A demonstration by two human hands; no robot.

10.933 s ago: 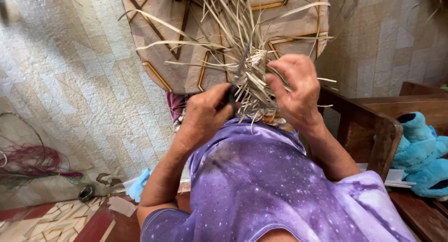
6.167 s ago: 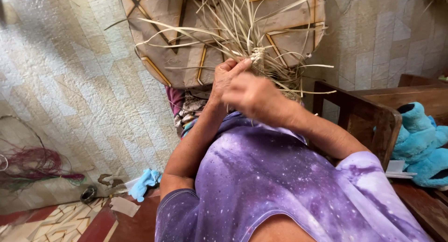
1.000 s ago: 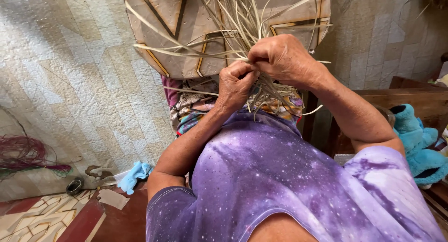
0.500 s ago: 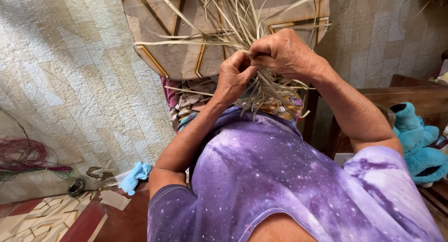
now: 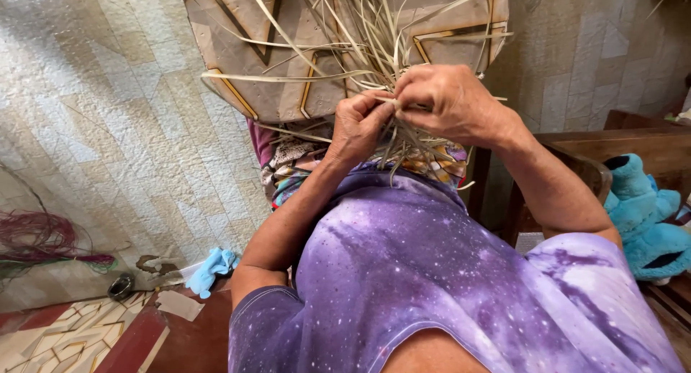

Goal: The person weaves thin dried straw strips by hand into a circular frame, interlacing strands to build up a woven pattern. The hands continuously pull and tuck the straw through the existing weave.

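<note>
Strips, woven bundle, held in both hands above the lap.
Left hand (image 5: 358, 125) and right hand (image 5: 448, 101) meet at centre, fingers pinched narrow on pale strips (image 5: 374, 49); loose ends fan up and far-left, long axes mostly upright, against a patterned cushion (image 5: 237, 71). Blue toy (image 5: 640, 215) at right; blue cloth (image 5: 211, 266) near left on floor.

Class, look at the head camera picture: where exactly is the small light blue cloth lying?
The light blue cloth lies low on the left of the head view, on the floor by the tiled wall, just left of the person's left elbow.
</note>
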